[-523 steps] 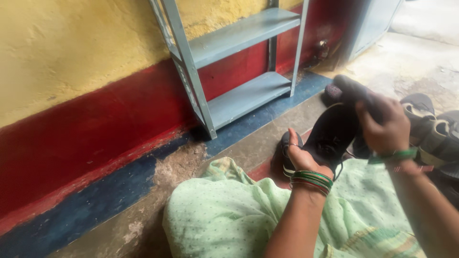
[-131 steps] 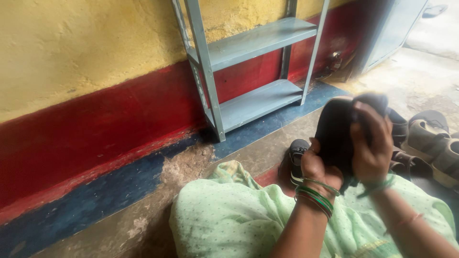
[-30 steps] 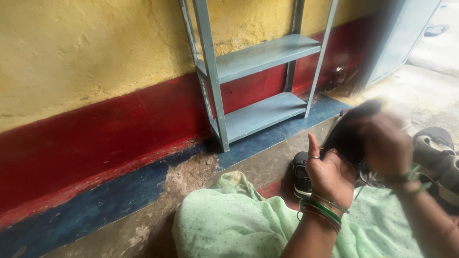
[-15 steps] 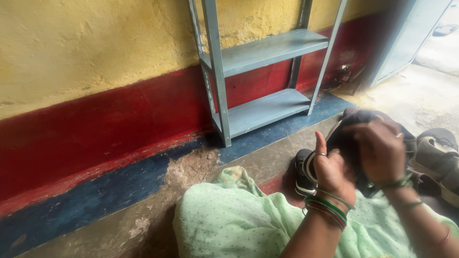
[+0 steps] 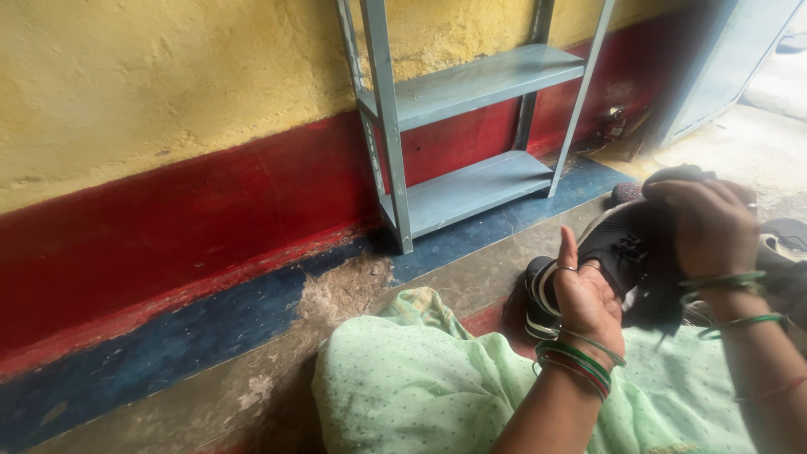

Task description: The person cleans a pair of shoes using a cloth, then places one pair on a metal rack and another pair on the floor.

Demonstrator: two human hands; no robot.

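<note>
Head view shows the left hand [image 5: 587, 301] cupping a black laced sports shoe [image 5: 626, 248] from below, its grip closed loosely around the shoe's side. At three o'clock from it, the right hand [image 5: 706, 227] presses a dark cloth [image 5: 664, 303] onto the shoe, clenched on that cloth. At eleven o'clock stands a grey-blue metal shelf rack [image 5: 471, 126].
</note>
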